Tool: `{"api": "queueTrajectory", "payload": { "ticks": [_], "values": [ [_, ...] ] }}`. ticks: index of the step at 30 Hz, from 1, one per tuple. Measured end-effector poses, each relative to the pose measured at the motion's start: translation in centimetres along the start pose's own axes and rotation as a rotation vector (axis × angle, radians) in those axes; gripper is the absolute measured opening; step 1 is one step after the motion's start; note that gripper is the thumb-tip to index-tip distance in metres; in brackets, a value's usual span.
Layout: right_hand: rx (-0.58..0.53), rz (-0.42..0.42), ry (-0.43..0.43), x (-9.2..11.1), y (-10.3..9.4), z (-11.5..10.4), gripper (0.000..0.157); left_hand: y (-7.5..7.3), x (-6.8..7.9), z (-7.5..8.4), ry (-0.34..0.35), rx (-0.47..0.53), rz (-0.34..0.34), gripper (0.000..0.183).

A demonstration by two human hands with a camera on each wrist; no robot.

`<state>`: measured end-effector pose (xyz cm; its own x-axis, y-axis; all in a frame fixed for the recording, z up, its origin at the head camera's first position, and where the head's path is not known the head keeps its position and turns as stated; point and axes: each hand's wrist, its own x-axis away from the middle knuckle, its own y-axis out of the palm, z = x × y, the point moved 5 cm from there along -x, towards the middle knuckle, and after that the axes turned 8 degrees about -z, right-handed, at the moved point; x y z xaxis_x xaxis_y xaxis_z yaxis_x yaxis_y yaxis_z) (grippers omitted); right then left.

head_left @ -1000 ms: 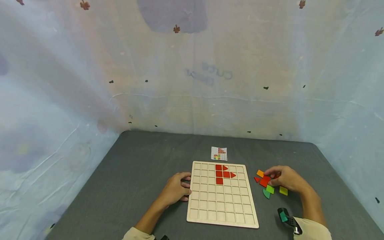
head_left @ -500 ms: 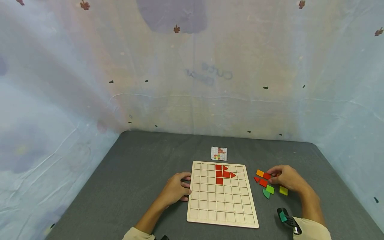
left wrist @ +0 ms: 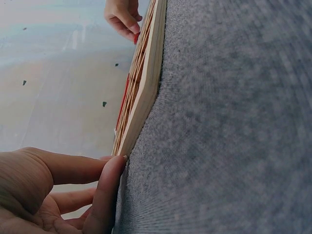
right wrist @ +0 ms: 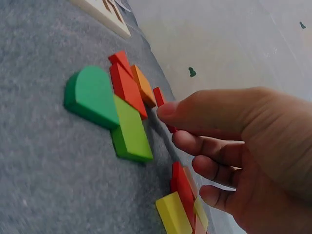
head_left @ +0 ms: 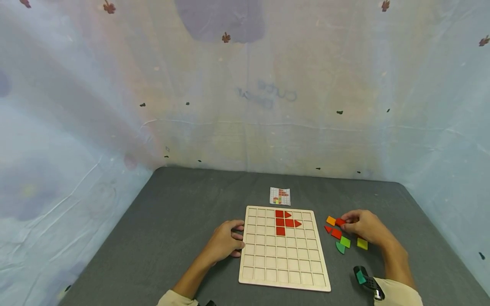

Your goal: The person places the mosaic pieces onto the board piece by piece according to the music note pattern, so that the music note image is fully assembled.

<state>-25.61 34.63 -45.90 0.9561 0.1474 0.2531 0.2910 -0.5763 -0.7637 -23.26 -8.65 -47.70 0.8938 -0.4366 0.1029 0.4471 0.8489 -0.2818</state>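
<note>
A wooden grid board (head_left: 264, 276) lies on the grey table, with several red squares and triangles (head_left: 280, 222) set in its upper middle. My left hand (head_left: 223, 241) rests at the board's left edge, its fingertips touching the side, as the left wrist view also shows. To the right of the board, my right hand (head_left: 365, 227) pinches a red square block (head_left: 340, 222) between thumb and fingers. Around it lie an orange block (head_left: 331, 220), a red triangle (head_left: 328, 229), another red block (head_left: 336, 233), a light green block (head_left: 345, 242), a green rounded piece (right wrist: 92, 97) and a yellow block (head_left: 362, 243).
Behind the board lies a small printed card (head_left: 280, 196) with a coloured grid pattern. More red and yellow pieces (right wrist: 183, 190) show beneath the right fingers in the right wrist view, mostly hidden in the head view. A pale sheet (head_left: 245, 127) hangs beyond the table.
My right hand has drawn one red block away from the other, back beside the orange block, and pinches it. The left hand and the board stay as they were.
</note>
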Motion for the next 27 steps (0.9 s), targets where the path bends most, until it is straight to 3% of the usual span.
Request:
{"api": "queueTrajectory", "payload": {
  "ticks": [10,27],
  "values": [
    [-0.009,0.027,-0.086,-0.5,1.0,-2.5,0.037,0.0,-0.1,-0.1,0.006,0.008,0.003,0.068],
    [-0.04,-0.039,-0.219,-1.5,4.0,-7.6,0.032,-0.1,-0.4,-0.6,-0.011,-0.031,0.005,0.067]
  ]
}}
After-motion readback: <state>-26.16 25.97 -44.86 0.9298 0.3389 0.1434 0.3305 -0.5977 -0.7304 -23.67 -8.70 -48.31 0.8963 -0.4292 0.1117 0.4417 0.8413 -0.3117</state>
